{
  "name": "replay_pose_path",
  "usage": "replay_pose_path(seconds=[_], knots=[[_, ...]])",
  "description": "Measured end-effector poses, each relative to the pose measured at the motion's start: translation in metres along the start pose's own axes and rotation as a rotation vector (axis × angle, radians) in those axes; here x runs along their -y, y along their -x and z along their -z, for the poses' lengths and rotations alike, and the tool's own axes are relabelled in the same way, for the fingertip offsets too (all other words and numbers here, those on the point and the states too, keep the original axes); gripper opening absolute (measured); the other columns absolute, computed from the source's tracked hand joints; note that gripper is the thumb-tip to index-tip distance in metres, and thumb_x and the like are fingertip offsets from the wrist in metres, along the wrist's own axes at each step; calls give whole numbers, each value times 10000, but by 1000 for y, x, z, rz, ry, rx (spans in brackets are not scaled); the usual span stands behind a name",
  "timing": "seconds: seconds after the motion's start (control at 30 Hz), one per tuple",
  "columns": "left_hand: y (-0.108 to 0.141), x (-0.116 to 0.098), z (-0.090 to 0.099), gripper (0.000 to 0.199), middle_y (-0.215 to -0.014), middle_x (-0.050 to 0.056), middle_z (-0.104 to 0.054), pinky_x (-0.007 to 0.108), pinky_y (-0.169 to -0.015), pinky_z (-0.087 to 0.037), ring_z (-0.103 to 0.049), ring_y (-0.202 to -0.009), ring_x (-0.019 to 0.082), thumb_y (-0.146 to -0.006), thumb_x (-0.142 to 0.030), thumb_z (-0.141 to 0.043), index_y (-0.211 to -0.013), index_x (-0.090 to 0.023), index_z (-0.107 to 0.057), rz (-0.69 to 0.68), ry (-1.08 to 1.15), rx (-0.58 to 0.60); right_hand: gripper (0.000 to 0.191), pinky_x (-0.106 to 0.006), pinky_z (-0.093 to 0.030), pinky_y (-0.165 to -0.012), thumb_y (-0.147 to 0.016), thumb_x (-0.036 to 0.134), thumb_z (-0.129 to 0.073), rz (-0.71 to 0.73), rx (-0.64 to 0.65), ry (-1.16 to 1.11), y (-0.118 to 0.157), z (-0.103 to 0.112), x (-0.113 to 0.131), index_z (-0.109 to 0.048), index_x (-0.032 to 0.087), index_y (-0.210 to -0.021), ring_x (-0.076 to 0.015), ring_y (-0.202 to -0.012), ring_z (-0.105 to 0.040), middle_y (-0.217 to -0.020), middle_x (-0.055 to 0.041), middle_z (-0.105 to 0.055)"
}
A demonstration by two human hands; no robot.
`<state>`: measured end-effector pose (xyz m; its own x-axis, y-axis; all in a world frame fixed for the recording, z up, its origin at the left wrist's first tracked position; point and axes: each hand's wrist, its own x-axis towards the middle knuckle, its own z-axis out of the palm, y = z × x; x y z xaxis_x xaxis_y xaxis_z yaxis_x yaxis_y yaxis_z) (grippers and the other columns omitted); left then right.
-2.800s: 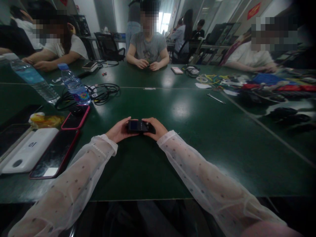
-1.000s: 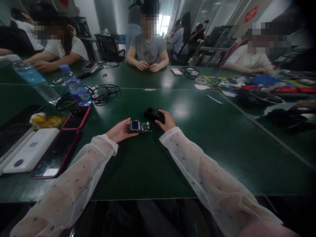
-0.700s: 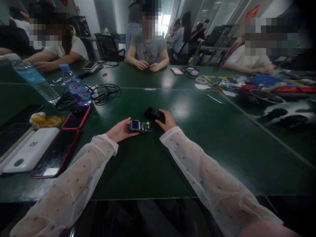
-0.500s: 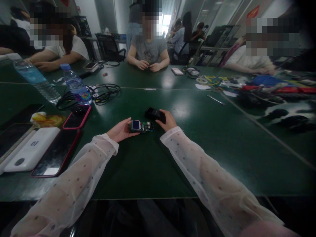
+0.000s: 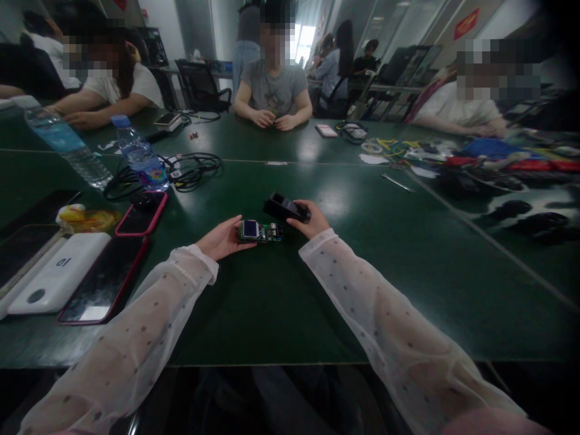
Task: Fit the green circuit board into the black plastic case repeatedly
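Observation:
A green circuit board with a small dark screen at its left end is gripped between the thumb and fingers of my left hand. Just beyond it and to the right, my right hand pinches one end of a black plastic case. A rectangular opening shows in the case, which is tilted. Board and case sit close together but apart, over the dark green tabletop.
To my left lie a white power bank, a red-edged phone and a pink-edged phone. Two water bottles stand behind, near coiled black cables. A metal tool and heaped wires lie at right. Several people sit around.
My right hand has shifted slightly right and tilted the black case, so its opening shows more. My left hand and the circuit board have barely moved.

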<state>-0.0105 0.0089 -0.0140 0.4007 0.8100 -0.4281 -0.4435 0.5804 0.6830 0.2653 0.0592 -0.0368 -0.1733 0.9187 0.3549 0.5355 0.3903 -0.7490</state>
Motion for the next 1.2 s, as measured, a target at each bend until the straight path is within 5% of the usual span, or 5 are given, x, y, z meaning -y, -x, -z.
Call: replay_pose_path(seconds=[0.13, 0.6, 0.93, 1.2], knots=[[2, 0, -1, 398, -1267, 184, -566, 444, -1011, -470, -569, -1175, 295, -920, -369, -549, -1228, -118, -550, 4, -28, 27, 592, -501, -512, -915, -648, 400, -791, 32, 106, -193, 2, 4, 17, -555, 231, -1163, -299, -1117, -602, -1200, -100, -618], [1, 0, -2, 284, -1088, 102, -642, 434, -992, -472, -623, -1076, 248, -917, -318, -560, -1153, -161, -559, -33, -7, 80, 598, -455, -510, -930, -646, 396, -823, 167, 131, -324, 8, 5, 37, -560, 266, -1167, -271, -1143, -587, -1203, -68, -603], [2, -1, -5, 343, -1047, 121, -669, 440, -1008, -441, -626, -1063, 255, -936, -372, -514, -1165, -126, -579, 0, 42, 91, 539, -474, -504, -910, -674, 303, -779, 226, 221, -219, 18, -4, 52, -555, 244, -1161, -273, -1115, -599, -1183, -79, -619], [1, 1, -1, 486, -1133, 156, -649, 438, -1030, -442, -565, -1178, 292, -857, -545, -594, -1090, -119, -622, -9, -37, 79, 532, -477, -484, -929, -692, 258, -757, 243, 297, -103, 22, -20, 40, -520, 242, -1168, -277, -1126, -590, -1180, -84, -605]])
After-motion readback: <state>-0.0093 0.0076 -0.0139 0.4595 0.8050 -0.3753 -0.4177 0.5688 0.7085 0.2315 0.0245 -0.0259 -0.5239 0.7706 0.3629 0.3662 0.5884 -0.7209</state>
